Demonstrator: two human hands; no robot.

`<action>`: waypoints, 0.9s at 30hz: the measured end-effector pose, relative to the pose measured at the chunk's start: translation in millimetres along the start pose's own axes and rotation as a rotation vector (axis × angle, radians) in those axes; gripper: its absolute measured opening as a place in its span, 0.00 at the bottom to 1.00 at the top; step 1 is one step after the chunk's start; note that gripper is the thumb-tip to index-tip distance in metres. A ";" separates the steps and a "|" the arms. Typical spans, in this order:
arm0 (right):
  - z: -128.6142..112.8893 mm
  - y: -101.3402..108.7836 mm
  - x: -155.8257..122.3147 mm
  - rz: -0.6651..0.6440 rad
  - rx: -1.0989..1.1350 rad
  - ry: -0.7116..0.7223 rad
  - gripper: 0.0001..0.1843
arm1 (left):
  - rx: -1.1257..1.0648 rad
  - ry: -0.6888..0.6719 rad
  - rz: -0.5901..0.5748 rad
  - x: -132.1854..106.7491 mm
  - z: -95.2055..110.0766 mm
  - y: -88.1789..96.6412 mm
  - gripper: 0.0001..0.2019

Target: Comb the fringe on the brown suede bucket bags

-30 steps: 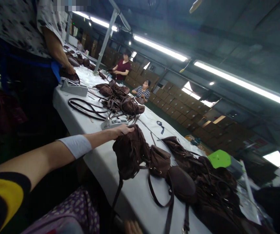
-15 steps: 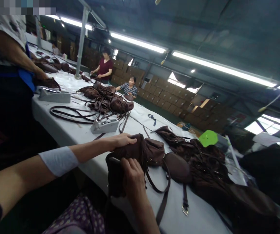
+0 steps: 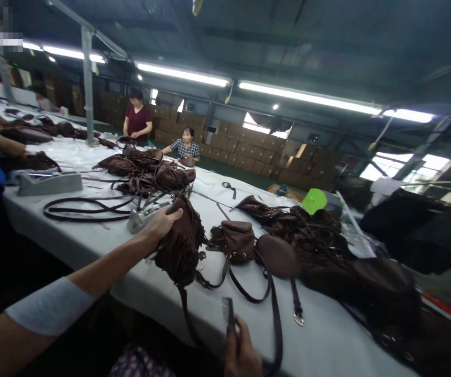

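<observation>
My left hand [image 3: 161, 228] grips the top edge of a dark brown fringed bag [image 3: 182, 246] and holds it up over the table's near edge. The fringe hangs down its side, and a strap dangles below. In my right hand [image 3: 243, 348], low in the view, is a dark comb [image 3: 228, 313], teeth facing left, apart from the bag. A small brown drawstring bag [image 3: 238, 241] lies just right of the fringed bag. Beside it rests a rounded brown bag [image 3: 278, 256] with a buckled strap [image 3: 296, 303].
A brown bag pile [image 3: 146, 167] covers the table's [image 3: 131, 283] middle; another pile [image 3: 319, 235] lies right. Grey tape dispensers [image 3: 50, 183] stand left, one partly behind my left hand. A metal post [image 3: 87, 89] rises from the table. Co-workers [image 3: 138, 118] stand or sit around it.
My left hand has lifted and turned the bag leftward, so its fringed side shows. My right hand has come away from the bag, down toward me, with the comb. The view has swung right.
</observation>
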State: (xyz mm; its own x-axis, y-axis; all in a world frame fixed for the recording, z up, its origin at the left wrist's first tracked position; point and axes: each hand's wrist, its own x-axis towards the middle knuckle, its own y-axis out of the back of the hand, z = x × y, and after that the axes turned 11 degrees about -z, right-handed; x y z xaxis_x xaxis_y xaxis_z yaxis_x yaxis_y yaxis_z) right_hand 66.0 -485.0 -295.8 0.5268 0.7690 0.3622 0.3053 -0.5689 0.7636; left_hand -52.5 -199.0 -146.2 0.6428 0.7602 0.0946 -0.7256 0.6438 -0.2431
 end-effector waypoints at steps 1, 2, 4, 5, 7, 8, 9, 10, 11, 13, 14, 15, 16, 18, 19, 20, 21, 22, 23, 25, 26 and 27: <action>-18.3 6.6 11.1 0.031 0.107 -0.083 0.23 | 0.037 -0.002 0.015 -8.4 -8.7 -8.9 0.20; -37.6 10.9 22.6 0.040 0.189 -0.109 0.26 | 0.065 -0.003 0.026 -17.7 -17.8 -18.3 0.21; -73.2 10.2 42.8 0.123 0.227 -0.046 0.28 | 0.062 -0.002 0.020 -36.9 -33.7 -36.2 0.22; -86.6 5.3 49.8 0.141 0.189 0.041 0.28 | 0.030 -0.004 0.016 -46.0 -39.4 -43.6 0.22; -100.2 -11.4 56.3 0.139 0.064 0.231 0.28 | -0.052 0.003 0.024 -61.3 -44.6 -53.6 0.22; -99.9 -21.5 55.9 0.130 -0.006 0.298 0.29 | -0.092 0.010 0.049 -67.1 -44.5 -55.8 0.20; -95.1 -31.5 53.4 0.120 -0.070 0.334 0.32 | -0.133 0.017 0.081 -71.6 -43.0 -56.5 0.18; -86.6 -40.8 49.6 0.113 -0.127 0.345 0.34 | -0.173 0.023 0.114 -74.8 -40.8 -55.7 0.16; -75.3 -48.5 44.7 0.113 -0.182 0.333 0.37 | -0.212 0.027 0.148 -77.0 -38.3 -54.1 0.14; -49.3 -58.5 34.0 0.098 -0.295 0.285 0.40 | -0.269 0.024 0.209 -79.3 -34.9 -49.8 0.12; -36.6 -60.8 28.8 0.082 -0.348 0.255 0.41 | -0.278 0.021 0.233 -79.8 -34.5 -48.0 0.12; -25.0 -61.6 24.2 0.064 -0.395 0.219 0.40 | -0.274 0.018 0.262 -80.2 -35.2 -46.7 0.12; -15.0 -61.3 20.0 0.045 -0.435 0.175 0.40 | -0.266 0.016 0.287 -80.6 -36.9 -46.0 0.12; 1.2 -58.9 13.4 0.012 -0.496 0.077 0.40 | -0.242 0.017 0.319 -81.6 -42.8 -45.1 0.13; 8.5 -57.2 10.6 -0.004 -0.518 0.037 0.40 | -0.229 0.022 0.331 -82.1 -46.4 -44.3 0.13; 16.1 -55.1 7.8 -0.018 -0.535 0.005 0.41 | -0.223 0.032 0.337 -82.7 -49.8 -42.5 0.13; 24.7 -52.3 4.8 -0.030 -0.544 -0.027 0.41 | -0.222 0.047 0.340 -83.2 -52.7 -39.6 0.13; 34.6 -48.4 1.7 -0.037 -0.541 -0.068 0.40 | -0.226 0.068 0.341 -83.7 -54.5 -35.4 0.12; 45.6 -43.2 -1.7 -0.036 -0.518 -0.120 0.38 | -0.225 0.093 0.351 -84.3 -55.0 -30.3 0.12; 66.7 -28.0 -7.8 0.008 -0.413 -0.258 0.28 | -0.201 0.133 0.397 -86.2 -51.8 -19.5 0.11; 73.8 -18.6 -9.7 0.049 -0.346 -0.336 0.24 | -0.182 0.133 0.426 -87.6 -48.7 -15.7 0.10; 76.2 -9.1 -10.3 0.089 -0.278 -0.401 0.23 | -0.166 0.118 0.450 -89.3 -45.2 -14.0 0.10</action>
State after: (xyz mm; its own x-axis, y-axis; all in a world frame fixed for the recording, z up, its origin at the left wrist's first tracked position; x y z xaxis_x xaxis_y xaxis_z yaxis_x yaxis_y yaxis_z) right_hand 118.2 -510.0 -347.3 0.8214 0.5176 0.2398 0.0513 -0.4858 0.8726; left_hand -88.7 -279.9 -194.9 0.3048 0.9383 -0.1632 -0.8949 0.2235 -0.3863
